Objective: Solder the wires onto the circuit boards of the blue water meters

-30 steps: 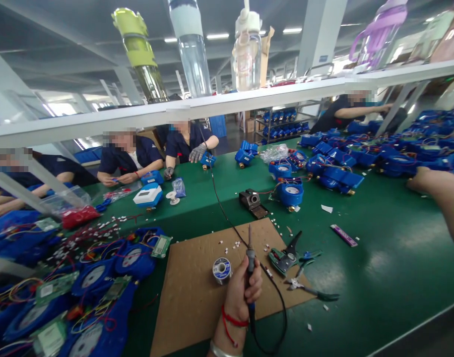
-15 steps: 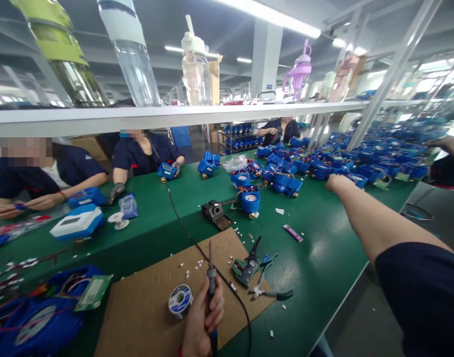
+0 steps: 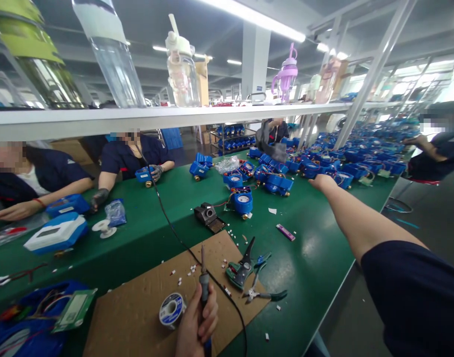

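Our left hand is curled round a soldering iron; our right hand, its opening hidden, seems at the reaching step beside blue meters, likely calling for careful aim

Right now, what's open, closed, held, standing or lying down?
Left hand: closed around the soldering iron
Soldering iron: held, tip pointing forward
Right hand: stretched out near blue meters, fingers unclear
Pliers: lying down, handles spread open
Wire stripper: lying down
Solder spool: on cardboard sheet, hole facing up
Soldering iron stand: no iron inside
Purple bottle: standing upright
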`<state>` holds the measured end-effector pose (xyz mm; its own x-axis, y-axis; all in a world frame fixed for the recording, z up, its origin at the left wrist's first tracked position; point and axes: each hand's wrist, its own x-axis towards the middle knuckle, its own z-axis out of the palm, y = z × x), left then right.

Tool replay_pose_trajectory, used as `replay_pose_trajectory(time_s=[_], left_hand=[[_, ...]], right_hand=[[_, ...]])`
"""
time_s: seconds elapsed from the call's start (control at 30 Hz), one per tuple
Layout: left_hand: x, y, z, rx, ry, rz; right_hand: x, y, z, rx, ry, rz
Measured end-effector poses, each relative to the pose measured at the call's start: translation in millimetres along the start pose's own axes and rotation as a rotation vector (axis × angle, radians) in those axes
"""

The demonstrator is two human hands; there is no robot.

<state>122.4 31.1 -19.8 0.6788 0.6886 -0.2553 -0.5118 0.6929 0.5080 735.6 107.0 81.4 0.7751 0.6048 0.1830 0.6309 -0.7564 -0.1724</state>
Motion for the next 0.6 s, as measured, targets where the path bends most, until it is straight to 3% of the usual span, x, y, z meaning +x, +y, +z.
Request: replay_pose_trajectory(time_s=[0.2, 0.4, 0.6], left_hand=[[1, -2, -1, -0.004, 0.026, -0.005], [4, -3, -1, 0.005, 0.077, -0.017], [10, -7, -12, -0.004, -0.044, -0.007]], right_hand=[[-12, -20, 30, 0.049, -0.112, -0.099], [-35, -68, 75, 0.116, -0.239, -0.261], [-81, -125, 120, 0.181, -0.270, -0.381]])
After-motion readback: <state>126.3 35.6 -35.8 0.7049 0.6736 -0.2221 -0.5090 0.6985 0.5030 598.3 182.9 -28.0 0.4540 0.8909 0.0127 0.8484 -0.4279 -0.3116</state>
